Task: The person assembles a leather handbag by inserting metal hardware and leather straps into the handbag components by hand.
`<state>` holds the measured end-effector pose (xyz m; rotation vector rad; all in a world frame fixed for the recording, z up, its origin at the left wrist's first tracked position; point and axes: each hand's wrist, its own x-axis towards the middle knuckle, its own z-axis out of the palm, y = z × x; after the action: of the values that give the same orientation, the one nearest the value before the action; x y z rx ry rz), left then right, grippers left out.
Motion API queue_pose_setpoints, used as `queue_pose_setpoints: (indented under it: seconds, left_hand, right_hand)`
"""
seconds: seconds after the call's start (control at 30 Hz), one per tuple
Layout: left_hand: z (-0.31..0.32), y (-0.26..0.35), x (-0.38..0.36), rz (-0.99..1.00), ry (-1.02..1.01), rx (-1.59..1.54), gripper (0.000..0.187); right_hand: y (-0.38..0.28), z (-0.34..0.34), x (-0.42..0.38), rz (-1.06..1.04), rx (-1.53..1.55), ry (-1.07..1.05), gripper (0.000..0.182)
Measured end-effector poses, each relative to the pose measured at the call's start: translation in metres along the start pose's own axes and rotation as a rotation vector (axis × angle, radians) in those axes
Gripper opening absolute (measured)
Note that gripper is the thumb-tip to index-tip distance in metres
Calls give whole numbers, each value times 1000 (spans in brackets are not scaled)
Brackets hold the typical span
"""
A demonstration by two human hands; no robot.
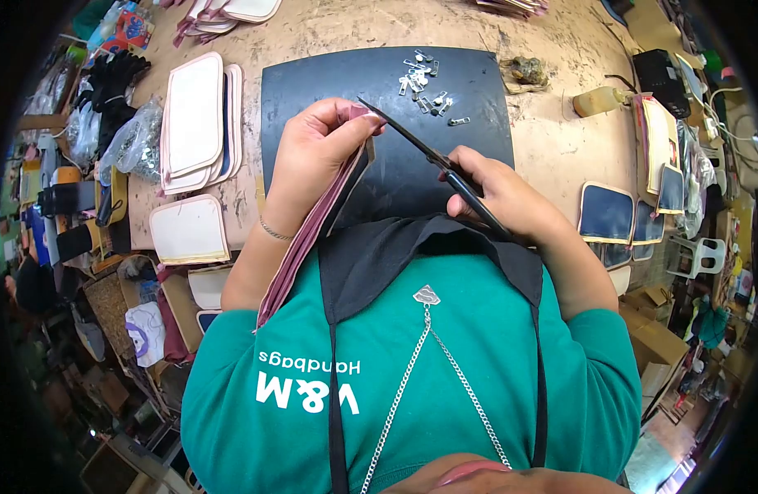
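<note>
My left hand is closed with thumb and fingers pinching the top end of a layered mauve fabric strip. The strip hangs down along my forearm, and a dark layer shows on its inner side. In my right hand is a pair of long black scissors, slanting up to the left. Their blade tips lie right at my left fingertips and the strip's end, and the blades look nearly closed. Both hands are over a black mat. Small metal zipper pulls are scattered on its far part.
Stacked pale panels lie left of the mat, with another white panel nearer me. A bottle of yellowish liquid lies to the right. Dark blue panels rest at the right edge. Plastic bags crowd the left side.
</note>
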<state>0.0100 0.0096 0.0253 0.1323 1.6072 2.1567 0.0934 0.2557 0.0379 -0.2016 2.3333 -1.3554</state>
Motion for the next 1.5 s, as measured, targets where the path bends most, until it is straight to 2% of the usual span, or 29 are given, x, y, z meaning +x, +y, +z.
queue_pose_setpoints:
  seconds: [0.03, 0.33, 0.43, 0.63, 0.73, 0.87, 0.97, 1.0, 1.27, 1.5]
  left_hand:
    - [2, 1, 0, 8, 18, -15, 7]
    - [-1, -1, 0, 2, 4, -19, 7]
    - [0, -2, -1, -1, 18, -22, 8]
    - [0, 1, -1, -22, 21, 12, 10]
    - [2, 8, -3, -158, -70, -2, 9]
    - [0, -1, -2, -216, -248, -38, 6]
    - [5, -1, -3, -286, -267, -62, 7]
    - [3, -5, -2, -274, -287, -58, 15]
    - [6, 1, -3, -284, -244, -18, 9]
    - [5, 0, -1, -283, -244, -1, 10]
  right_hand:
    - [-1, 1, 0, -20, 0, 30, 53]
    - [-9, 1, -2, 81, 12, 47, 44]
    - [-10, 1, -5, 105, -109, 52, 35]
    - [2, 2, -11, 58, 146, 115, 28]
    - [20, -9, -9, 61, 148, 54, 63]
    - [24, -23, -9, -43, 27, -56, 81]
    - [15, -28, -9, -29, -32, -165, 78]
    - [16, -27, -9, -41, -35, -159, 76]
    - [18, -24, -8, -76, -63, -104, 71]
    - [17, -24, -10, -4, -51, -85, 65]
